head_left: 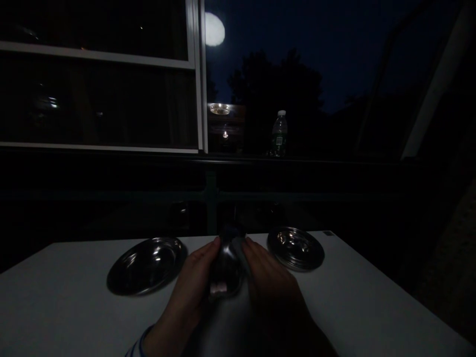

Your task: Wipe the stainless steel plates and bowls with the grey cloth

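Observation:
Between my two hands is a shiny steel dish (225, 270), probably a plate like the others, tilted up; dim light and blur hide its full shape. My left hand (193, 280) is closed on its left side, thumb along the edge. Pressed against its right side is my right hand (271, 275), closed on a pale grey cloth (241, 255) that hangs blurred toward me. To the left of my hands a wide steel plate (147, 267) lies on the white table (67, 297). Beyond my right hand sits a stack of steel plates (295, 248).
A clear plastic bottle (279, 136) with a white cap stands on the dark ledge behind the table. Behind the ledge is a window frame (201, 74) with night sky outside. A small dark patch (327, 233) marks the table's far right corner.

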Demonstrator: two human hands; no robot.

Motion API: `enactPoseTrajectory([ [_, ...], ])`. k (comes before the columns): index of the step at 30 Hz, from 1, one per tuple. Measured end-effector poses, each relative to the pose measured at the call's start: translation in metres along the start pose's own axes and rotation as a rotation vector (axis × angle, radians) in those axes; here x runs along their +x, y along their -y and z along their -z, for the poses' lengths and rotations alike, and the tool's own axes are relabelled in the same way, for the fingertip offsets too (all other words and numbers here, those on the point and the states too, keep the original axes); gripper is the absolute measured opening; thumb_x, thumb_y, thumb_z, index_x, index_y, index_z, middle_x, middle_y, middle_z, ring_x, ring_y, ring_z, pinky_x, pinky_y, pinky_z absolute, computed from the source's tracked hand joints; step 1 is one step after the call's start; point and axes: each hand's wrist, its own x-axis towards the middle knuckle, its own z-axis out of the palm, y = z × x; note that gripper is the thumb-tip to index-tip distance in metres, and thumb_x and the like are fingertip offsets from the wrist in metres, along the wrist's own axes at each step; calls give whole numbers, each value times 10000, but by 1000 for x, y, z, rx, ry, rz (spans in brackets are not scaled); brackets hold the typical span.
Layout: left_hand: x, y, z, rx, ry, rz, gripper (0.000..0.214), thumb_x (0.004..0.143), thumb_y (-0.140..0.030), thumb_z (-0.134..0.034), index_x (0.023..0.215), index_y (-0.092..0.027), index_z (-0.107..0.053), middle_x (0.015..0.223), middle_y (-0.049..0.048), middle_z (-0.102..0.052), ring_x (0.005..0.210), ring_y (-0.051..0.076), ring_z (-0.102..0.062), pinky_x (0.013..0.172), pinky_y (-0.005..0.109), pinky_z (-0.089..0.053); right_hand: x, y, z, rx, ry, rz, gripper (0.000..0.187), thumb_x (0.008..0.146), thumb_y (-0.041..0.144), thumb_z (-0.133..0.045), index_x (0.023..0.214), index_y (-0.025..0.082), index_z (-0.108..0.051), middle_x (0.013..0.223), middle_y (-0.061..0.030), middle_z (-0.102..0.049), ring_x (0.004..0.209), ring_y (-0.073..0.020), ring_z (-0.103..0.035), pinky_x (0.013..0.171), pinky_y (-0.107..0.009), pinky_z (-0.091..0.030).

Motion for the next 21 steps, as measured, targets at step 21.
enactPoseTrajectory([
  [21, -4, -2, -1, -168, -41, -68, 327, 642, -394, -683, 853, -144, -701, 759, 67, -712, 747, 217, -648, 674, 307, -496, 21, 29, -14, -65, -210, 110, 286, 855, 242, -427, 1058, 163, -613, 1137, -65, -617, 1081, -233, -514, 885, -416, -417],
])
